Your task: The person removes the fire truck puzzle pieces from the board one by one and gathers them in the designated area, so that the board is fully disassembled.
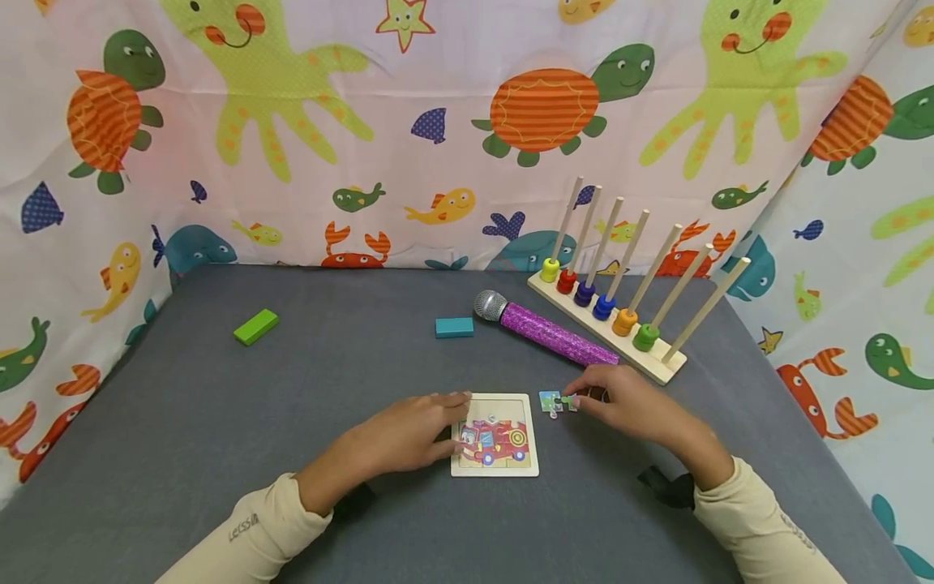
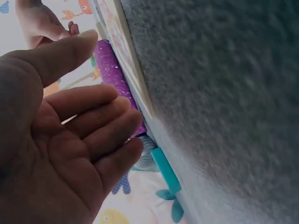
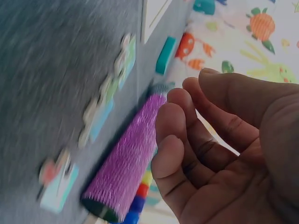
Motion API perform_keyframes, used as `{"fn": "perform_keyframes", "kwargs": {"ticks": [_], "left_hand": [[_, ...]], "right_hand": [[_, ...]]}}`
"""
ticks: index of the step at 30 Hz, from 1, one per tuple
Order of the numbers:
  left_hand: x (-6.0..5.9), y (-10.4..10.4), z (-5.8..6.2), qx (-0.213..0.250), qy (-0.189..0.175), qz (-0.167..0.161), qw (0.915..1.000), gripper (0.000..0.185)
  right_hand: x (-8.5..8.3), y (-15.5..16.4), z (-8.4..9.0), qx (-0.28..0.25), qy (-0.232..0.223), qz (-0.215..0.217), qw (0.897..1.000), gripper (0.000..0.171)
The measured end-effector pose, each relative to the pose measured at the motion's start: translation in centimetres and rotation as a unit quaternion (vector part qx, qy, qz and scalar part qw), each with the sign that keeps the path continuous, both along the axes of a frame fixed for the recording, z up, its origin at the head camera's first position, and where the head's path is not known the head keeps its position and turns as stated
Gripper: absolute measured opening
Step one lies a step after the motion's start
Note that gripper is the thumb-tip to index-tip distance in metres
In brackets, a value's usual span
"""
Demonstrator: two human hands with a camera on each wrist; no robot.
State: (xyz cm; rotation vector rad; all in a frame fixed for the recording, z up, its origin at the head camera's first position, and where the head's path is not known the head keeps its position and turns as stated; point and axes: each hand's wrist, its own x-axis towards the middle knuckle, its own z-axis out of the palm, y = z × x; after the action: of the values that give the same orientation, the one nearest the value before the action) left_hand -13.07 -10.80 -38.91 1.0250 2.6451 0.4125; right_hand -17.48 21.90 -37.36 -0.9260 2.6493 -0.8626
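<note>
Holding right hand [image 1: 626, 399], loosely curled and pinching nothing visible, nearest the loose pieces [image 1: 548, 400], in a row leading right from the puzzle tray [image 1: 496, 472]. Extending left hand [image 1: 409, 430], with nearly straight fingers, at the tray's left edge.

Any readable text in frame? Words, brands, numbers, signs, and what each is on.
"Lerssin" on the left sleeve: best reading, the last letters are unclear.
Right sleeve: dark lettering, too small and slanted to read.
No other words, numbers or signs can be made out.
</note>
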Motion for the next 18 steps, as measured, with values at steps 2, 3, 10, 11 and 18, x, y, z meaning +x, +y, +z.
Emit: {"fn": "perform_keyframes", "kwargs": {"ticks": [2,3,10,11,18], "left_hand": [[-0.1,-0.2,-0.2,-0.001,0.003,0.001,1.0000,0.057],[-0.2,-0.2,-0.3,-0.001,0.005,0.003,1.0000,0.058],[-0.5,-0.2,-0.3,-0.024,0.001,0.028,0.9993,0.065],[-0.6,-0.1,-0.3,-0.027,-0.001,0.027,0.9993,0.066],[-0.5,0.0,-0.8,-0.030,0.000,0.011,0.9995,0.068]], "right_hand": [[-0.1,-0.6,-0.3,-0.011,-0.006,0.012,1.000,0.017],[-0.1,-1.0,-0.4,-0.016,-0.009,0.019,1.000,0.018],[-0.2,-3.6,-1.3,-0.023,-0.022,0.048,0.998,0.019],[-0.2,-4.0,-1.3,-0.022,-0.023,0.053,0.998,0.020],[0.1,-6.4,-1.9,-0.038,-0.037,0.089,0.995,0.018]]}}
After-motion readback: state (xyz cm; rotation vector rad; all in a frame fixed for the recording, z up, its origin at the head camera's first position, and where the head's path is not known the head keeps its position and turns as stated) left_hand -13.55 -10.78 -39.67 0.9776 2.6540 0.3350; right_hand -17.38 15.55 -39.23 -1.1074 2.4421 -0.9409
